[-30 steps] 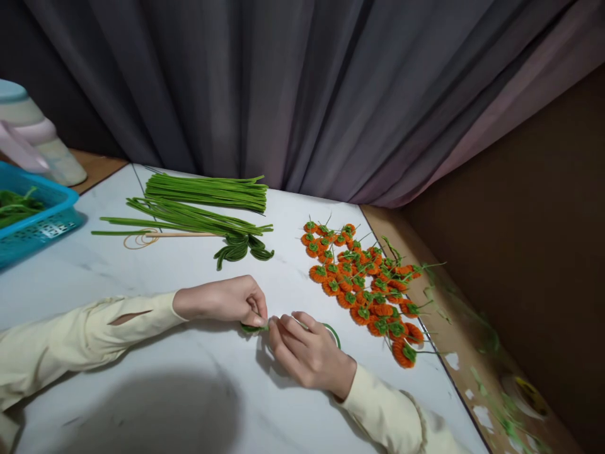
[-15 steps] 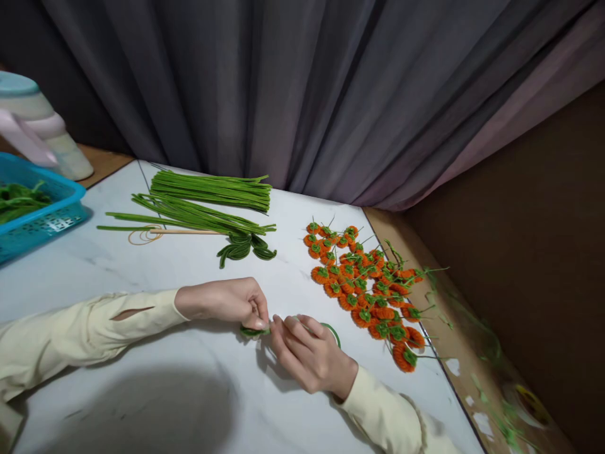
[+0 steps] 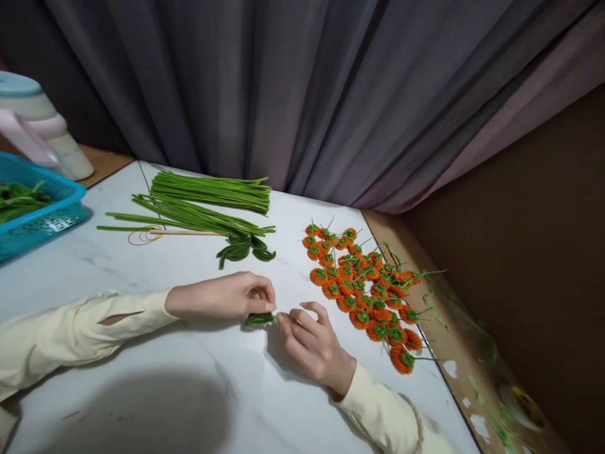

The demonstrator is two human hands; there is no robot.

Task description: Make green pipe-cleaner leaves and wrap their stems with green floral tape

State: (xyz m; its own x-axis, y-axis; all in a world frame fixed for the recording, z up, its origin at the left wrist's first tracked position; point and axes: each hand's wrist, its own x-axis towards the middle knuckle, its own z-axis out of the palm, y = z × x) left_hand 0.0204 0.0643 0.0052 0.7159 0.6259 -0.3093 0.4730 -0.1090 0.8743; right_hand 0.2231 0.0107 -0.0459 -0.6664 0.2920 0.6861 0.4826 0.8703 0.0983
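My left hand pinches a small dark green fuzzy leaf between thumb and fingers, just above the white marble-patterned table. The leaf's pale right end points toward my right hand. The thumb and forefinger of that hand are pressed together beside this end, its other fingers loosely curled. What they pinch is too small to make out. Beyond my left hand lies a little pile of similar dark green leaves. Many orange fuzzy persimmons with green caps and wire stems spread to the right.
Green pipe cleaners lie in bundles at the back, near a thin wooden stick and rubber bands. A blue basket of green pieces and a jug stand left. Scraps and a tape roll lie right.
Both hands have shifted slightly right and up with the leaf. The right forefinger side has lifted and opened a little. The green ring behind my right hand no longer shows.
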